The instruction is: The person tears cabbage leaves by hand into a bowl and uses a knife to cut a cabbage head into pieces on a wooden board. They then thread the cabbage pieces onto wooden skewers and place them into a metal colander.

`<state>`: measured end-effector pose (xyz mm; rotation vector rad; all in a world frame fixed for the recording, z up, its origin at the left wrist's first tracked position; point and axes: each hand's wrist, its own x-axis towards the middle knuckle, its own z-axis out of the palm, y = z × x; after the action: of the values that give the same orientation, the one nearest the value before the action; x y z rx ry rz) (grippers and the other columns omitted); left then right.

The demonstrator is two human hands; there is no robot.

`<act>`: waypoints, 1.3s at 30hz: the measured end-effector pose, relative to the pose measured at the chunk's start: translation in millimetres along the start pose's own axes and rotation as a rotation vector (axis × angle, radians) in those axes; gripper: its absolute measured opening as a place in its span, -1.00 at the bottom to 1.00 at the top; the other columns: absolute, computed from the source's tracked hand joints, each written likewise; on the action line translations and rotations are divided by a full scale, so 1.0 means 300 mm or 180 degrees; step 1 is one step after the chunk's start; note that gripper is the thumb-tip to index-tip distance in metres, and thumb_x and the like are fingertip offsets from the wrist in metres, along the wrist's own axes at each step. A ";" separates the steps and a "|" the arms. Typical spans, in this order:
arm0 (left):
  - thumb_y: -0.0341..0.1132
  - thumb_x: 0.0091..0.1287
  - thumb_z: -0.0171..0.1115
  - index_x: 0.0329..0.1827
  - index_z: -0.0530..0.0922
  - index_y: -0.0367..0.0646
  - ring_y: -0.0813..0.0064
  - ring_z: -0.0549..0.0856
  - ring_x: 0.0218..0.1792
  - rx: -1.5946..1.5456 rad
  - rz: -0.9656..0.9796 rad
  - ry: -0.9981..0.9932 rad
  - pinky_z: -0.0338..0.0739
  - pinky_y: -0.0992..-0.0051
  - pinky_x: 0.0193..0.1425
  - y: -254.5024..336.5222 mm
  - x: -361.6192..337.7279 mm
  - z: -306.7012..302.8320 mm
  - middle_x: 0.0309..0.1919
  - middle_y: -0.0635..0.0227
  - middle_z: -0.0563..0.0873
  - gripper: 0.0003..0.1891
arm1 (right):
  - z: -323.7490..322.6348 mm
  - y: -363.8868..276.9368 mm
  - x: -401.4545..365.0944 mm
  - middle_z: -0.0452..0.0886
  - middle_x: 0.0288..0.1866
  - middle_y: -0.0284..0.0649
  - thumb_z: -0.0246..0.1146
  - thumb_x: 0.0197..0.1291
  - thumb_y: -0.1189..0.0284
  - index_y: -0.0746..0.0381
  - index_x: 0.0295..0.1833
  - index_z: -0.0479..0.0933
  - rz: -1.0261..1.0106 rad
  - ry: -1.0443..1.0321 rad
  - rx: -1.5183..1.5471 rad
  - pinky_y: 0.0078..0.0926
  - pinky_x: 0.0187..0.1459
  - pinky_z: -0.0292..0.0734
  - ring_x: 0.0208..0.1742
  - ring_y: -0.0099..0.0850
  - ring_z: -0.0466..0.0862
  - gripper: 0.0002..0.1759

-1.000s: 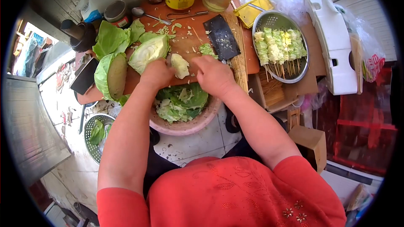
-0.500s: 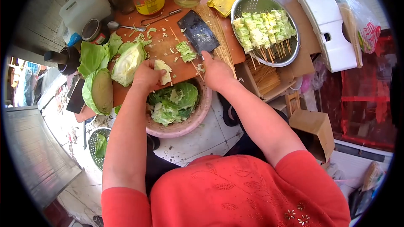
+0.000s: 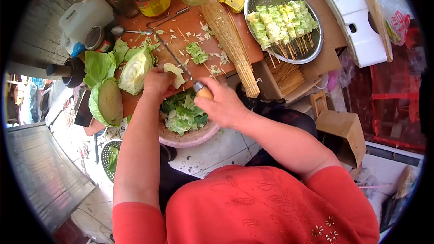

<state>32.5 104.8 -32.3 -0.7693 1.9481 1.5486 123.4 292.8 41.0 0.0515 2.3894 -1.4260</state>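
My right hand (image 3: 224, 102) is wrapped round the wooden handle of a cleaver (image 3: 175, 59), whose dark blade shows almost edge-on above the board. Pinched in my left hand (image 3: 158, 82) is a pale cabbage piece (image 3: 174, 75) at the front edge of the orange cutting board (image 3: 174, 40). Between blade and broom lies a skewer of cabbage pieces (image 3: 197, 53). Left of my left hand rest a cut cabbage half (image 3: 135, 71) and another cabbage chunk (image 3: 106, 102). Below the board's edge, a pink basin (image 3: 190, 141) holds loose cabbage leaves (image 3: 183, 116).
A steel colander (image 3: 312, 56) with several cabbage skewers stands at the right, above a cardboard box of bare sticks (image 3: 287, 79). A straw whisk broom (image 3: 233, 45) crosses the board's right side. Bottles (image 3: 151, 0), a jar (image 3: 96, 39) and a spoon (image 3: 131, 31) line the back.
My right hand has lifted the cleaver off the board's right side and brought it left, turning the blade on edge near the cabbage piece. My left hand stays nearly in place.
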 end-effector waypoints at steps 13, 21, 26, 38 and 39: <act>-0.46 0.33 -0.01 0.08 0.42 -0.24 0.35 0.65 -0.55 -0.0037 -0.0020 0.0104 0.76 0.21 -0.43 0.013 0.008 0.028 -0.29 0.16 0.62 -0.73 | 0.051 0.029 -0.030 0.62 -0.06 0.12 0.20 0.22 0.23 0.34 0.31 0.33 0.0326 -0.0506 -0.0106 -0.26 0.03 0.50 -0.01 -0.06 0.64 -0.38; -0.44 0.30 0.01 0.16 0.36 -0.23 0.37 0.63 -0.55 0.0306 -0.0120 0.0186 0.75 0.20 -0.45 0.038 0.000 0.030 -0.31 0.15 0.59 -0.65 | 0.138 0.106 0.060 0.62 -0.11 0.15 0.20 0.21 0.27 0.35 0.24 0.38 0.0139 -0.0271 0.0226 -0.20 0.00 0.50 -0.05 0.02 0.63 -0.45; -0.42 0.22 0.15 0.14 0.43 -0.28 0.23 0.73 -0.40 -0.0020 0.0004 0.0079 0.68 0.26 -0.39 0.003 0.019 0.014 -0.31 0.06 0.68 -0.60 | 0.161 0.162 0.118 0.64 -0.15 0.15 0.20 0.20 0.24 0.31 0.21 0.41 -0.0200 0.0173 0.0201 -0.18 -0.02 0.50 -0.09 0.05 0.63 -0.47; -0.51 0.13 0.20 0.11 0.50 -0.34 0.26 0.70 -0.02 0.1359 0.1878 0.0311 0.56 0.40 0.08 0.011 0.017 0.005 -0.05 0.05 0.71 -0.58 | 0.007 0.078 0.011 0.66 -0.17 0.05 0.21 0.18 0.23 0.33 0.16 0.47 0.0417 -0.0252 0.0424 -0.28 -0.03 0.51 -0.11 -0.09 0.66 -0.50; -0.39 0.12 0.28 0.08 0.51 -0.31 0.22 0.69 -0.01 0.1722 0.1522 0.0635 0.55 0.37 0.09 0.039 -0.030 0.010 -0.03 0.07 0.70 -0.57 | 0.001 0.078 0.001 0.66 -0.17 0.05 0.21 0.18 0.23 0.33 0.16 0.47 0.0416 -0.0247 0.0440 -0.28 -0.03 0.51 -0.11 -0.09 0.66 -0.50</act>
<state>30.7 110.8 -18.6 -0.2412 2.6767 1.1034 128.2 304.0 21.1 0.1803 2.1805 -1.5009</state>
